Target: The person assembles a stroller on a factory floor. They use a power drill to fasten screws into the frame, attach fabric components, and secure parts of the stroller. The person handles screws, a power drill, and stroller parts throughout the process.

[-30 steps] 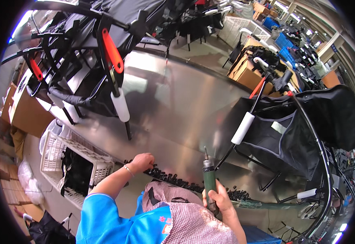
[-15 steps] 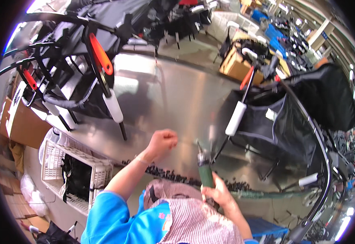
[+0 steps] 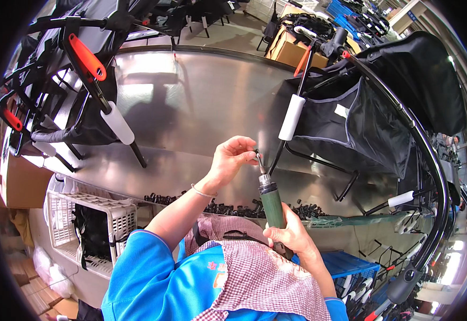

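In my right hand point(image 3: 293, 234) is a green electric screwdriver point(image 3: 272, 204), tilted with its bit pointing up and away from me. The fingers of my left hand point(image 3: 232, 159) are pinched at the tip of that bit. Between them shows a small dark piece point(image 3: 257, 153), too small to name. Just right of the bit stands the black tube leg of a folding frame with dark fabric point(image 3: 372, 112). A white sleeve point(image 3: 292, 117) covers part of this leg.
A shiny metal bench point(image 3: 206, 101) spreads before me, with several small black parts point(image 3: 238, 209) along its near edge. Another black frame with an orange lever point(image 3: 88, 58) stands at left. Below it sits a white crate point(image 3: 121, 224) holding black material. A curved black tube point(image 3: 431, 176) arches at right.
My left hand has moved from a loose fist over the bench to the screwdriver's tip, its fingers now pinched there. The screwdriver stays in my right hand. The whole view has shifted slightly.
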The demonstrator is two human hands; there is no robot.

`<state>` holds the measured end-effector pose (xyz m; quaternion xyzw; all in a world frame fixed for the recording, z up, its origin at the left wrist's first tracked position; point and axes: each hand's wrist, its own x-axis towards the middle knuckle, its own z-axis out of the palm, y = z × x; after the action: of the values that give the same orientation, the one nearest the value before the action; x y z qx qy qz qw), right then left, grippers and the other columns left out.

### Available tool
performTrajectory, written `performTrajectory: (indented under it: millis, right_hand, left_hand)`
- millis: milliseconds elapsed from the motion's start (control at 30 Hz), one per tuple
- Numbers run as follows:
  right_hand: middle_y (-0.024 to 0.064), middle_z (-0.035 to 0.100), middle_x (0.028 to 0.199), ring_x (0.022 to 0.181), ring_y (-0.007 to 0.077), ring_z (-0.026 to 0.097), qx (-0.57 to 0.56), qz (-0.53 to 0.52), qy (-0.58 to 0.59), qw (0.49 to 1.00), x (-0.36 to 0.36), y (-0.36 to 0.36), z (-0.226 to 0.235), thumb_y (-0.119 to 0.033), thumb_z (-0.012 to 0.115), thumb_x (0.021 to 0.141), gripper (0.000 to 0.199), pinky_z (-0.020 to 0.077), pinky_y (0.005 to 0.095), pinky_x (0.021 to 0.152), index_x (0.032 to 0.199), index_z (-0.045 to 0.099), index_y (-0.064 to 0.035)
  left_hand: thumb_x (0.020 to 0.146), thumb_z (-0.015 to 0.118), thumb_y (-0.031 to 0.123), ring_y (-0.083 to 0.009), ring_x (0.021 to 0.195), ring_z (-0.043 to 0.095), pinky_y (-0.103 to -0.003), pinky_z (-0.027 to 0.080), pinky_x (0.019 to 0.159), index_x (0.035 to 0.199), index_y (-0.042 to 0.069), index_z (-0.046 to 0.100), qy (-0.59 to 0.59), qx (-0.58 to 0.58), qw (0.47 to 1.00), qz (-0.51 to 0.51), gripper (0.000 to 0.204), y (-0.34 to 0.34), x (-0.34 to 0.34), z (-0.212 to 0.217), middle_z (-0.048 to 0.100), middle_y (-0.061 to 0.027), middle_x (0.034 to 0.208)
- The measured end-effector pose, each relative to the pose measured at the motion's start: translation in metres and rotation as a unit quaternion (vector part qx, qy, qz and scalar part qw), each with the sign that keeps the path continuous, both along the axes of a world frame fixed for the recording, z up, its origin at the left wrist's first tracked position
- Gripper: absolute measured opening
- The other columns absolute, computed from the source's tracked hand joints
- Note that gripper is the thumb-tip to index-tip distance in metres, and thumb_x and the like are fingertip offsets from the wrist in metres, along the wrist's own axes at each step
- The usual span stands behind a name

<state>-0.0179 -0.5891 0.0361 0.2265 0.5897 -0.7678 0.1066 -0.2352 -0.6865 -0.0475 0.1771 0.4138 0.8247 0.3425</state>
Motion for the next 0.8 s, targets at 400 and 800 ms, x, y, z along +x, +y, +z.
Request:
performTrajectory:
  millis: [400, 800]
  right_hand:
    - [0.0045, 0.055, 0.079, 0.060, 0.0125, 0.057, -0.060, -0.004, 0.006, 0.998, 0.001, 0.007, 0.009, -0.032, 0.084, 0.072, 0.076, 0.0493, 0.0260, 0.053, 0.123, 0.040, 0.0035]
    - [0.0053, 0.057, 0.080, 0.057, 0.0134, 0.058, -0.105, -0.055, -0.032, 0.992, 0.002, 0.012, 0.011, -0.025, 0.081, 0.074, 0.074, 0.0493, 0.0262, 0.052, 0.129, 0.039, -0.0003]
  left_hand:
    - [0.086, 0.056, -0.013, -0.0217, 0.092, 0.067, -0.034, 0.057, 0.081, 0.101, 0.000, 0.060, 0.051, 0.032, 0.998, 0.029, 0.020, 0.016, 0.008, 0.000, 0.061, -0.0047, 0.091]
    - [0.077, 0.059, -0.011, -0.0240, 0.075, 0.060, -0.031, 0.051, 0.067, 0.097, 0.004, 0.064, 0.546, -0.108, 0.830, 0.042, 0.026, 0.026, -0.013, 0.040, 0.059, -0.0095, 0.088]
